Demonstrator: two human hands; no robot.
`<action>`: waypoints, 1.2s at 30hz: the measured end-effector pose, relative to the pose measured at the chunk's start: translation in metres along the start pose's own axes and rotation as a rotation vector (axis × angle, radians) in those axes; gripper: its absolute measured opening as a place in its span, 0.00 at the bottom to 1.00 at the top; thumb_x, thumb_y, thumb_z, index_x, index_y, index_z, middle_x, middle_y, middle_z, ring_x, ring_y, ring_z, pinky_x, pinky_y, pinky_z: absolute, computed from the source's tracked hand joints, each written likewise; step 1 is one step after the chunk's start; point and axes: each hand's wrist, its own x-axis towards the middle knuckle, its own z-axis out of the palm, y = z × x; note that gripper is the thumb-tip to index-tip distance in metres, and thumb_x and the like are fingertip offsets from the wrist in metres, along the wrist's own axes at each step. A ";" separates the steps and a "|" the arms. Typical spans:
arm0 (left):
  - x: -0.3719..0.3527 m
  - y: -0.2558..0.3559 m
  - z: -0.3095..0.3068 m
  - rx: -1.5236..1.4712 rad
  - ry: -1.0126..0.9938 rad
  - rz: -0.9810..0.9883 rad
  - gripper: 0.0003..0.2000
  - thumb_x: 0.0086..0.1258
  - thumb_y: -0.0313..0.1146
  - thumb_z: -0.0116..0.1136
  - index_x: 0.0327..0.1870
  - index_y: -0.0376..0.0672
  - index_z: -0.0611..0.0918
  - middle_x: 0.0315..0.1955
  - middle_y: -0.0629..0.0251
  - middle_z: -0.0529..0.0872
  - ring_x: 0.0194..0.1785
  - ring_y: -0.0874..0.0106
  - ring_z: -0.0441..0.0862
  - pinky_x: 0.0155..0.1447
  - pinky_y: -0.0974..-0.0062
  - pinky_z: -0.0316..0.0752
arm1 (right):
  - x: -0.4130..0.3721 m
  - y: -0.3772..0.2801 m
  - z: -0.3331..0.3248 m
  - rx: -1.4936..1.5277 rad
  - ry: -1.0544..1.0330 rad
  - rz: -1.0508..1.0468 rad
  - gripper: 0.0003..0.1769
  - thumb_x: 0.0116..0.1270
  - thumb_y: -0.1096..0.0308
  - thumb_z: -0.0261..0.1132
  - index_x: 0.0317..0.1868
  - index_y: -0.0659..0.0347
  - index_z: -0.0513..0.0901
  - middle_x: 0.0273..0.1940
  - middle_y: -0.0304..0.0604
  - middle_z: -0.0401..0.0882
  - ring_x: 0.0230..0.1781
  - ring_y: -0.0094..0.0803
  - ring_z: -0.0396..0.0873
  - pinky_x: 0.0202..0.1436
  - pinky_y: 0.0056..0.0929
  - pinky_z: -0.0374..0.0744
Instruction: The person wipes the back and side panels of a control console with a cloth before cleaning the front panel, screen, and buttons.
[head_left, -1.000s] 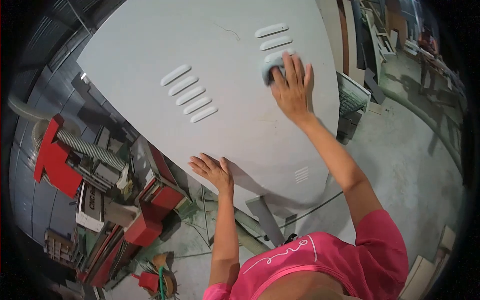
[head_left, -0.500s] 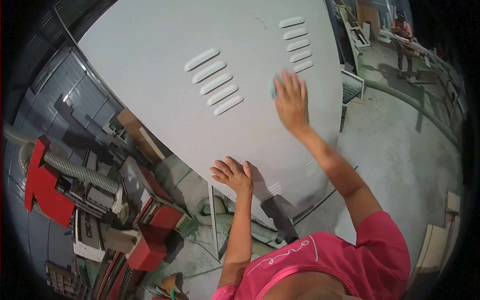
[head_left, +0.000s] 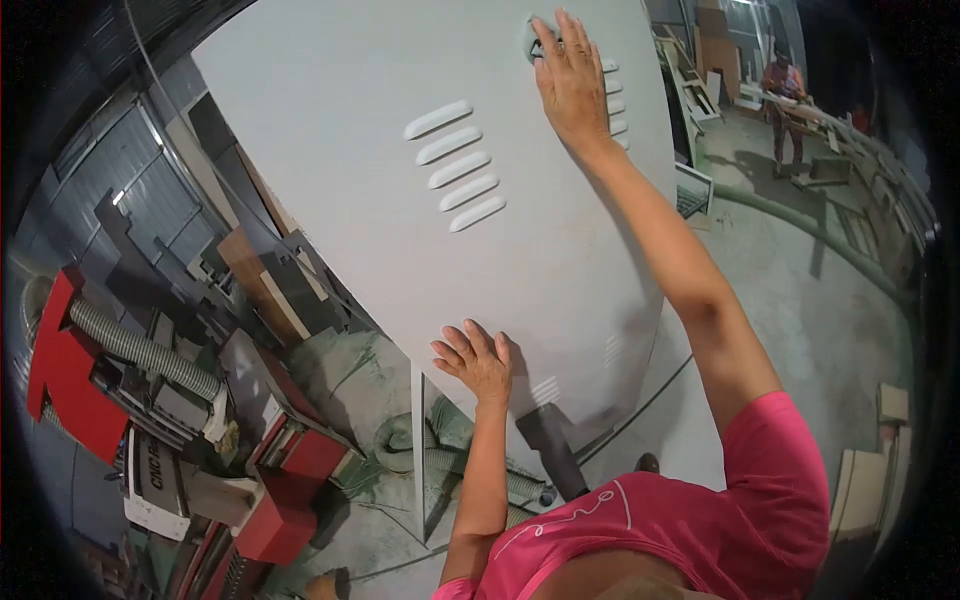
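Note:
A large pale panel [head_left: 330, 180] with raised louvre slots [head_left: 455, 145] lies in front of me. My left hand [head_left: 480, 370] rests on its near left edge, fingers spread and nothing held. Farther up on the right, my right hand [head_left: 575, 90] presses a pale green pad [head_left: 530, 38] against the surface, beside the second group of slots [head_left: 614, 105]. The hand and fingers cover much of the pad and part of those slots.
Red machinery [head_left: 80, 370] with a ribbed hose [head_left: 150, 345] stands at the left. Boards [head_left: 265, 285] lean behind the panel. A green hose [head_left: 800, 225] crosses the floor at the right. Another person [head_left: 785, 100] stands at the far right, by a bench.
My right hand has moved up the panel with the pad, away from my body, and that arm is more outstretched. My left hand stays at the panel's edge. The camera view has shifted slightly.

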 end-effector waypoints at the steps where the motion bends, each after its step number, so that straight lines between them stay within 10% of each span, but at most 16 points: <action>1: -0.001 0.001 0.001 0.012 0.004 0.000 0.35 0.71 0.49 0.49 0.75 0.45 0.54 0.76 0.55 0.40 0.77 0.51 0.29 0.74 0.48 0.22 | 0.000 -0.001 0.003 -0.002 0.036 -0.011 0.29 0.66 0.66 0.58 0.68 0.52 0.66 0.70 0.49 0.59 0.71 0.48 0.57 0.71 0.49 0.57; 10: -0.006 0.003 0.002 -0.020 0.013 -0.002 0.33 0.70 0.45 0.51 0.73 0.44 0.58 0.76 0.53 0.43 0.77 0.46 0.31 0.74 0.46 0.25 | -0.181 -0.053 -0.032 0.115 -0.348 -0.298 0.36 0.57 0.67 0.65 0.68 0.50 0.65 0.71 0.49 0.59 0.73 0.48 0.54 0.72 0.56 0.53; 21: -0.004 0.004 0.001 0.006 0.035 0.004 0.32 0.70 0.47 0.51 0.72 0.43 0.60 0.75 0.53 0.44 0.77 0.49 0.32 0.74 0.48 0.25 | -0.005 -0.055 0.006 0.117 -0.099 -0.167 0.32 0.63 0.63 0.62 0.69 0.53 0.65 0.72 0.44 0.55 0.73 0.45 0.52 0.71 0.57 0.52; 36: -0.008 0.003 0.000 -0.018 -0.018 -0.019 0.33 0.68 0.44 0.55 0.72 0.44 0.60 0.75 0.51 0.44 0.77 0.46 0.32 0.73 0.44 0.27 | -0.145 -0.067 -0.028 0.079 -0.382 -0.296 0.37 0.55 0.65 0.66 0.67 0.51 0.67 0.72 0.46 0.55 0.72 0.45 0.56 0.71 0.56 0.53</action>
